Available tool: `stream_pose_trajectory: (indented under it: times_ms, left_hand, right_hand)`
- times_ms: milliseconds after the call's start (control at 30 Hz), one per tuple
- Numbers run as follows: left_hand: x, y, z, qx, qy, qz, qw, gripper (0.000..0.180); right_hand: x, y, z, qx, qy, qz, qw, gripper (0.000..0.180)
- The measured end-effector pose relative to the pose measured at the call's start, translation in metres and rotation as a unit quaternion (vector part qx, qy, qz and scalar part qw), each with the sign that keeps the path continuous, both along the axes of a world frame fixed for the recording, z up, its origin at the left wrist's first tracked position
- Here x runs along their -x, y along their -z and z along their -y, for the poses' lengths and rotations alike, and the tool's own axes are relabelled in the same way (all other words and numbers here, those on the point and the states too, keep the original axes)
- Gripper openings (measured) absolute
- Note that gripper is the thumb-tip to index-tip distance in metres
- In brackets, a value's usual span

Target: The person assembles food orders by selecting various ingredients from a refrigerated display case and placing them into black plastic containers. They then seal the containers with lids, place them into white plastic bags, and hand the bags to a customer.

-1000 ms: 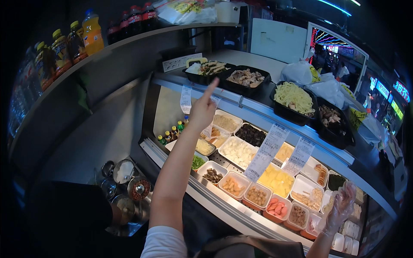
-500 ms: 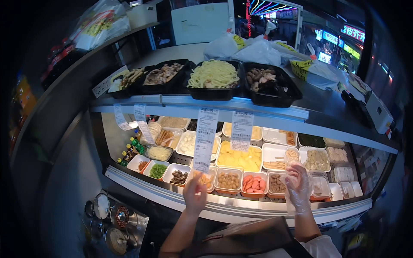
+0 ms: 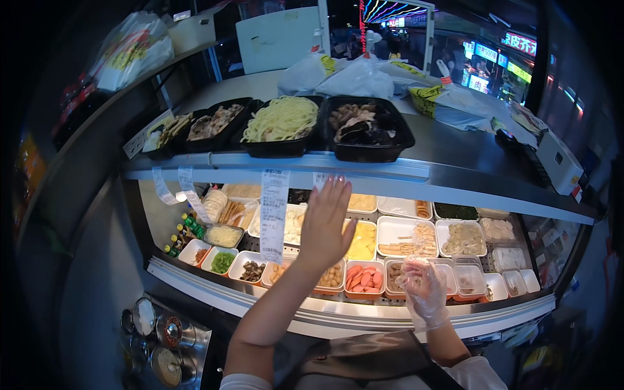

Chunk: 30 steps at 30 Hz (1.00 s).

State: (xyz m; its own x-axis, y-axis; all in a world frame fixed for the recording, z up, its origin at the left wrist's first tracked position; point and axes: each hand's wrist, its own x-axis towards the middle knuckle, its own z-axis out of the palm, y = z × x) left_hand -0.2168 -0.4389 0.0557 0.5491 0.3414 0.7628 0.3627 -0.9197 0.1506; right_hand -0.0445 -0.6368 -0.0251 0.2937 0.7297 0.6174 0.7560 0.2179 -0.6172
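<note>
My left hand (image 3: 328, 224) is bare and raised, its fingers stretched out flat. Its fingertips lie over the top of a white paper slip (image 3: 320, 179) that hangs from the front edge of the shelf. Just left of it hangs a longer printed slip (image 3: 273, 218). A clear plastic glove covers my right hand (image 3: 424, 286), which hovers over the front row of tubs with its fingers loosely bent. Nothing shows in its grasp. Beneath and beside it are a tub of brown food pieces (image 3: 394, 276) and a tub of pink sausage slices (image 3: 364, 279).
On the shelf stand black trays with noodles (image 3: 281, 120) and dark meat (image 3: 367, 123). White plastic bags (image 3: 354, 79) lie behind them. The lit case holds yellow slices (image 3: 362, 240) and greens (image 3: 222, 262). Metal seasoning pots (image 3: 168, 365) stand lower left; a white printer-like box (image 3: 559, 162) is at right.
My left hand has risen from the front tubs to the hanging slip, and its fingers have straightened. My right hand has moved slightly left and down. The whole view has shifted.
</note>
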Motion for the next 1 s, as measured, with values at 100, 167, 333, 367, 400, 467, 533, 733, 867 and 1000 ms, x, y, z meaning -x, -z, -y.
stream_pose_trajectory:
  times_ms: [100,167,333,367,400,467,533,733,867,1000]
  left_hand:
    - [-0.026,0.010,0.022,0.003,0.045,-0.011,0.999,0.062]
    - [-0.043,0.009,0.031,-0.004,0.069,-0.023,0.997,0.062]
    - [-0.072,0.001,0.039,-0.017,0.093,0.001,0.996,0.062]
    - [-0.074,-0.001,0.039,-0.014,0.100,0.008,0.995,0.062]
    - [-0.074,-0.002,0.039,-0.010,0.107,0.015,0.994,0.063]
    - [-0.073,-0.002,0.038,-0.013,0.102,0.027,0.994,0.064]
    - [-0.071,0.000,0.032,-0.028,0.091,0.036,0.995,0.067]
    - [-0.064,-0.006,0.031,-0.051,0.104,0.015,0.993,0.065]
    - [-0.033,-0.017,0.025,-0.105,0.090,0.045,0.989,0.059]
    - [0.022,-0.045,-0.022,-0.099,-0.037,0.207,0.973,0.052]
  right_hand:
    - [-0.012,0.009,0.009,-0.010,0.001,-0.048,0.999,0.034]
    - [-0.015,0.012,0.013,-0.020,-0.003,-0.092,0.996,0.033]
    - [-0.021,0.011,0.024,-0.017,0.004,-0.150,0.989,0.032]
    - [-0.021,0.011,0.025,-0.022,-0.001,-0.175,0.984,0.031]
    - [-0.022,0.012,0.028,-0.011,0.003,-0.151,0.988,0.031]
    - [-0.028,0.015,0.031,0.008,0.015,-0.102,0.995,0.031]
    - [-0.030,0.015,0.030,-0.011,0.011,-0.114,0.993,0.032]
    - [-0.025,-0.013,0.022,-0.035,-0.024,-0.069,0.997,0.032]
    - [-0.028,-0.073,0.005,-0.150,-0.017,0.103,0.983,0.036]
    - [-0.026,-0.153,-0.026,-0.178,0.061,0.256,0.948,0.045]
